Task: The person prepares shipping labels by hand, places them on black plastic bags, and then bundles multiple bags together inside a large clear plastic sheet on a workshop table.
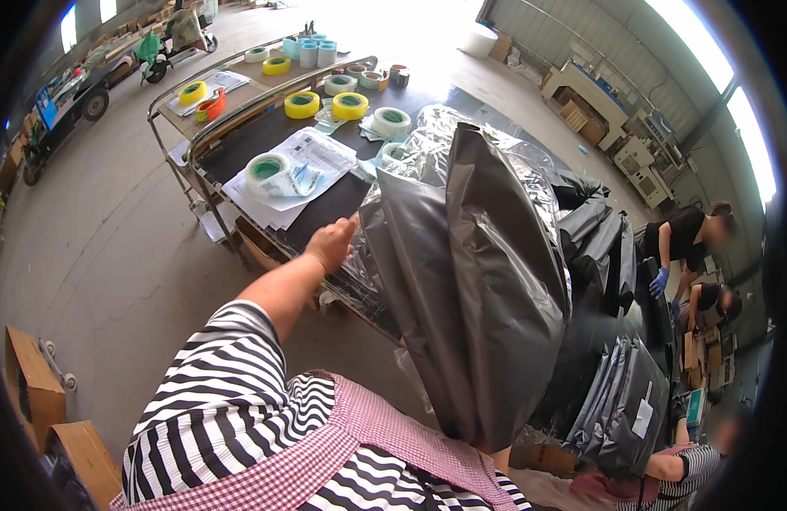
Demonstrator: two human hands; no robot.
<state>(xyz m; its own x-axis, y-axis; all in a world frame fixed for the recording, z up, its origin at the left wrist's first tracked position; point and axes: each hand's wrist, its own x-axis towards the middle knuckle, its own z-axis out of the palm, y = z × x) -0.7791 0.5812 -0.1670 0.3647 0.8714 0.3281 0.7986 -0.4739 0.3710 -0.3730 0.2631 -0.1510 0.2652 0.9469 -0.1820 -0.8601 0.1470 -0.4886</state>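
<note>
A large dark grey plastic bag (504, 281) rises in folds in front of me, over the near side of the black-topped table (312, 221). My left hand (330, 245) is closed at the bag's left edge, with the fingertips partly hidden. Crinkled clear film (436, 128) lies behind the bag and shows along its sides. Of my right arm only a bit of skin shows below the bag; the bag covers my right hand, so its fingers cannot be seen.
Left of the bag lie papers (325, 157) and a tape roll (268, 173). Yellow tape rolls (350, 106) sit farther back, beside a metal-railed cart (173, 128). Folded dark bags (623, 409) lie at right, near co-workers (687, 234). Cardboard boxes (35, 383) stand at lower left.
</note>
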